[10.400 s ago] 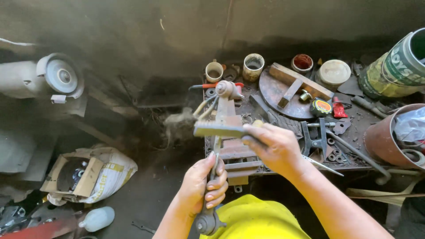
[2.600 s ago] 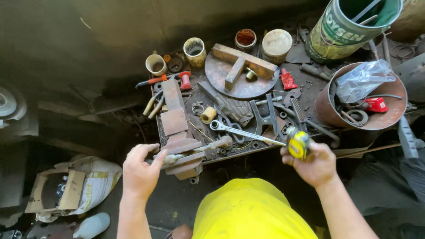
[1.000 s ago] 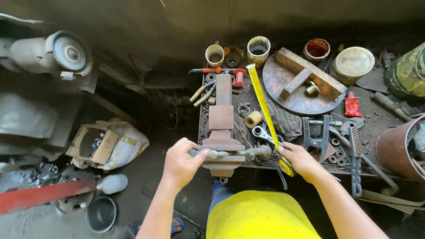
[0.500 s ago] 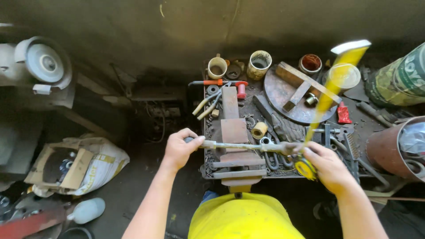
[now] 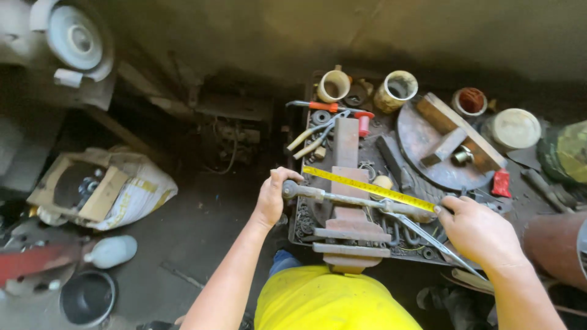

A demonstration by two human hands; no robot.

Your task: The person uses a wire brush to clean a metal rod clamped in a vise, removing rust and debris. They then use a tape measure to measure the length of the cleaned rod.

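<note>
The person's left hand [image 5: 273, 198] is curled shut around the knobbed left end of a long metal rod [image 5: 361, 201], thumb on top, just off the bench's [image 5: 304, 215] left edge. The rod lies across the front part of the bench, level and a little slanted, passing over the rusty bench vise [image 5: 348, 211] that sits at the front-left corner. The right hand [image 5: 480, 232] grips the rod's other end, fingers folded over it, and pins the yellow tape measure blade [image 5: 367, 187] there; whether it also holds the tape's case cannot be told. The blade runs along the rod, just behind it, from the right hand to a point near the left hand's thumb. A wrench [image 5: 428, 239] lies under the rod near the right hand. At the back of the bench stand two cups [image 5: 334, 86], a round rusty plate [image 5: 428, 146] with wooden blocks, and a red-handled screwdriver [image 5: 318, 106].
</note>
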